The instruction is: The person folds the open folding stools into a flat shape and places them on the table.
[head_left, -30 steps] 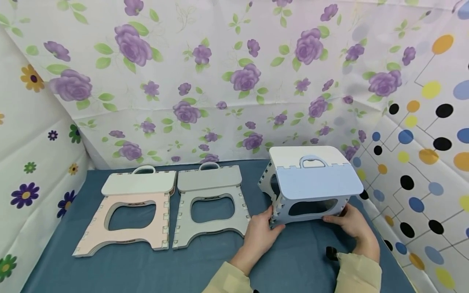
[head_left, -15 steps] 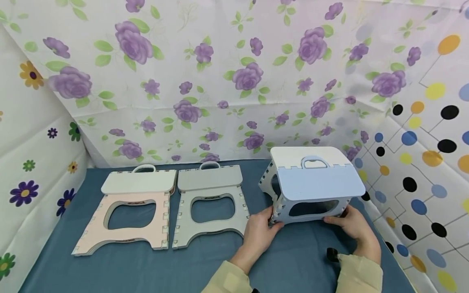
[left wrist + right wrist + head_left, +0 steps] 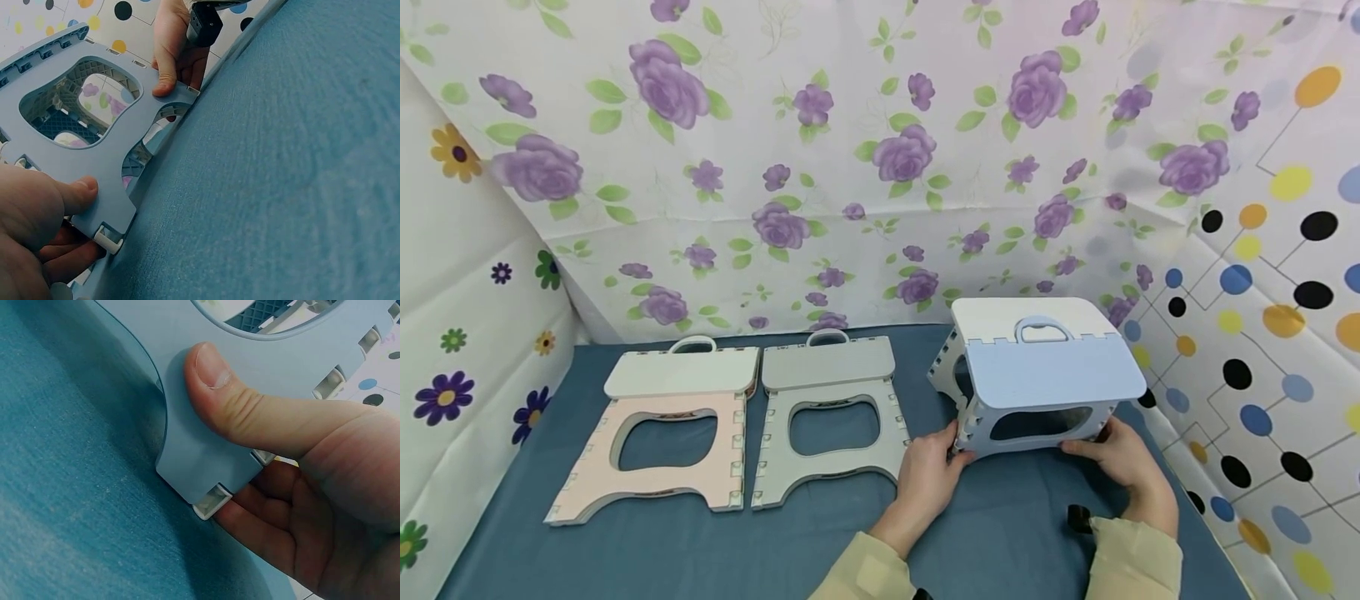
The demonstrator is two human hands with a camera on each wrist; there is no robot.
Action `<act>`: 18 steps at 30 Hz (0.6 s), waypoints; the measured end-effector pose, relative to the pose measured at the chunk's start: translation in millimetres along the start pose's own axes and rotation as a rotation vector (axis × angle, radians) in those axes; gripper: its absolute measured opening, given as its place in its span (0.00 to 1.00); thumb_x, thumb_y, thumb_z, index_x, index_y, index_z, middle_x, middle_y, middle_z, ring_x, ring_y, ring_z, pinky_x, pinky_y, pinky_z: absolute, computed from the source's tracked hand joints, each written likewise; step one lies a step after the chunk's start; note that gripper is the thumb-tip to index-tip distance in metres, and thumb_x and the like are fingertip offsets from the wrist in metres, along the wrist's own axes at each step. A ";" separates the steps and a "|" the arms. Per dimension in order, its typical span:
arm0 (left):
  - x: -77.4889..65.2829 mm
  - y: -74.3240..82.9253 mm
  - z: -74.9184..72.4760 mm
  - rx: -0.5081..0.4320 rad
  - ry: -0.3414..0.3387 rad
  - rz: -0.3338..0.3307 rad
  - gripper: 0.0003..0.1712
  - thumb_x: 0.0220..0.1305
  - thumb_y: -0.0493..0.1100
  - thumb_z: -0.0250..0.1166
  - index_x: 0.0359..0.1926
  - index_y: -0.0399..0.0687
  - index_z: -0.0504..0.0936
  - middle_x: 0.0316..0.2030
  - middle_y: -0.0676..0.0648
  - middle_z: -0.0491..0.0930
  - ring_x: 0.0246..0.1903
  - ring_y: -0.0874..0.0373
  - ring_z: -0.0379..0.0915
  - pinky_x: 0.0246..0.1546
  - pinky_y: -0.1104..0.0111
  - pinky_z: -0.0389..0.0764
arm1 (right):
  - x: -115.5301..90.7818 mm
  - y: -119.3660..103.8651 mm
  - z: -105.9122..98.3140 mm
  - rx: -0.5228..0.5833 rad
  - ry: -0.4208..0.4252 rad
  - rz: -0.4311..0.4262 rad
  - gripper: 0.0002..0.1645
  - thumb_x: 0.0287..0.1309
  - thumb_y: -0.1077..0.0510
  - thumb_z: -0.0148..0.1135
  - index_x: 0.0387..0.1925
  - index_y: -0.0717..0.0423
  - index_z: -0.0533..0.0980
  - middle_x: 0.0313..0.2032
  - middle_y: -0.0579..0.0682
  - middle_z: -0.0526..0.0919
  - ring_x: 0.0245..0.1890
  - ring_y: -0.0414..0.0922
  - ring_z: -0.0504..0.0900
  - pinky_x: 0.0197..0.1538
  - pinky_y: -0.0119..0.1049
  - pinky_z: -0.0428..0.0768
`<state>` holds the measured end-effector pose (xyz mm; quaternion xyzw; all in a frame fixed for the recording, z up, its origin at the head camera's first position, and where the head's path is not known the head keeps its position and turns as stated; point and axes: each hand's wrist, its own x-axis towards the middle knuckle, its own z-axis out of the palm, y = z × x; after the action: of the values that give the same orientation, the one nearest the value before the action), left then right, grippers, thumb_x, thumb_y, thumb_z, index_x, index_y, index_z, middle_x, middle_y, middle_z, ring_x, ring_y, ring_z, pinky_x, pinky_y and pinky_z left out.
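Note:
An unfolded folding stool (image 3: 1052, 371), blue with a white rear half on its seat and a blue carry handle, stands upright at the right of the table. My left hand (image 3: 925, 475) grips the bottom of its front left leg. In the left wrist view the thumb (image 3: 81, 194) lies on the blue front panel (image 3: 109, 181) and the fingers curl behind the edge. On the opposite leg my right hand (image 3: 1120, 462) has its thumb (image 3: 215, 381) against the panel's front face, with the other fingers bent round the hinged side.
Left of the blue stool, a grey-green folding stool (image 3: 831, 417) lies folded flat on the blue tablecloth (image 3: 715, 558). Beside it lies a folded pink one (image 3: 677, 479) with a white top. A floral sheet (image 3: 850, 167) hangs behind, and a dotted sheet (image 3: 1262, 400) rises close on the right.
The left thumb has drawn back slightly to the left along the stool's leg. The right hand and the stools stay in place, with only a small shift of the head view.

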<state>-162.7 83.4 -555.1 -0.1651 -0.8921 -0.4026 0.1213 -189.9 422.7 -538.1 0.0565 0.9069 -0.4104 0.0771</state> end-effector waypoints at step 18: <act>0.0 -3.4 2.6 0.007 0.011 0.032 0.28 0.67 0.45 0.77 0.65 0.41 0.85 0.51 0.43 0.90 0.47 0.52 0.89 0.43 0.60 0.87 | 1.0 0.8 2.0 -0.020 0.007 -0.034 0.45 0.61 0.41 0.80 0.67 0.65 0.73 0.57 0.62 0.82 0.51 0.54 0.80 0.52 0.49 0.78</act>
<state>-164.3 83.2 -559.0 -0.1769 -0.8901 -0.3983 0.1331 -190.6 421.7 -540.2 0.0419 0.9121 -0.4021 0.0675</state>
